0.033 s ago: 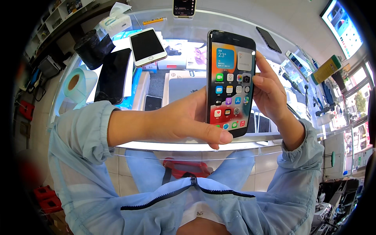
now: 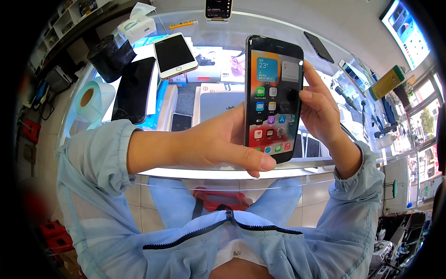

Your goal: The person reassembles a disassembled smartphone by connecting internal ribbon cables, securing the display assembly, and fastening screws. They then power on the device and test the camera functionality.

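Note:
Upright above the counter's near edge is a black smartphone (image 2: 272, 104), its lit screen showing coloured app icons. My left hand (image 2: 218, 146) grips it from the lower left, thumb along the bottom edge and the other fingers mostly hidden behind it. At the right edge my right hand (image 2: 320, 104) is closed on the phone, its thumb tip touching the screen's side and its fingers partly hidden at the back. A dark patch covers some icons beside that thumb. Behind the phone, on the counter, lies a blue-grey flat device (image 2: 220, 106).
A white phone (image 2: 175, 56), a large black-screened device (image 2: 134, 90), a tape roll (image 2: 88, 97) and a black roll (image 2: 109, 58) occupy the glass counter (image 2: 260, 23) at left. Another dark phone (image 2: 318, 46) lies at far right, near a green-capped bottle (image 2: 388, 83).
A dark patch has appeared on the phone's screen near my right thumb, over several icons there. My hands and the phone hold their places.

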### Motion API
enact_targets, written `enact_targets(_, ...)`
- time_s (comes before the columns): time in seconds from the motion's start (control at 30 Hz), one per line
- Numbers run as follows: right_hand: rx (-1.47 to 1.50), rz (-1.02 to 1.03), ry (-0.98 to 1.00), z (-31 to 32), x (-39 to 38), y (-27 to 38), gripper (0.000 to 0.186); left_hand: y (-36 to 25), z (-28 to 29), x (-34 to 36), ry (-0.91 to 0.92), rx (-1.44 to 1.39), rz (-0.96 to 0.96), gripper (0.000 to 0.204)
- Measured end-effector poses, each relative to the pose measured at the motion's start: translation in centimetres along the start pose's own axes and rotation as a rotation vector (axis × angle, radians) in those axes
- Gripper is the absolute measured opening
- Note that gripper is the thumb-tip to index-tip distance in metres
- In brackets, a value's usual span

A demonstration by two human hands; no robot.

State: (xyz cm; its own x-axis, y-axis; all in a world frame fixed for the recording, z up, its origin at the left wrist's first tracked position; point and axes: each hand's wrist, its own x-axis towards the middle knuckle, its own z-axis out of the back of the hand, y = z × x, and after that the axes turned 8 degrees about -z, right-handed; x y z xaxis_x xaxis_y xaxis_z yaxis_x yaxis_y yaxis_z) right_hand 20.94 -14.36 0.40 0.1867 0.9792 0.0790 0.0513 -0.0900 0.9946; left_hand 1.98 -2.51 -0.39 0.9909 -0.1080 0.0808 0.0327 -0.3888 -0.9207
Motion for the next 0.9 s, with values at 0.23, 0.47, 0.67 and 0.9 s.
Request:
enact_targets(0.23,-0.102,-0.022,0.042,0.42,0.04,0.23,0.073,0.05,0.23,-0.01,-0.013,0.046,0.005,0.08)
enact_targets(0.47,-0.055,-0.023,0.066,0.05,-0.08,0.41,0.073,0.75,0.38,0.07,0.006,0.035,-0.059,0.08)
enact_targets(0.67,-0.081,0.0,0.072,0.4,0.0,0.16,0.074,0.46,-0.12,0.01,-0.043,0.014,-0.094,0.075)
enact_targets(0.9,-0.052,-0.021,0.061,-0.17,0.04,0.37,0.075,0.51,0.22,-0.21,-0.02,-0.013,-0.075,0.074)
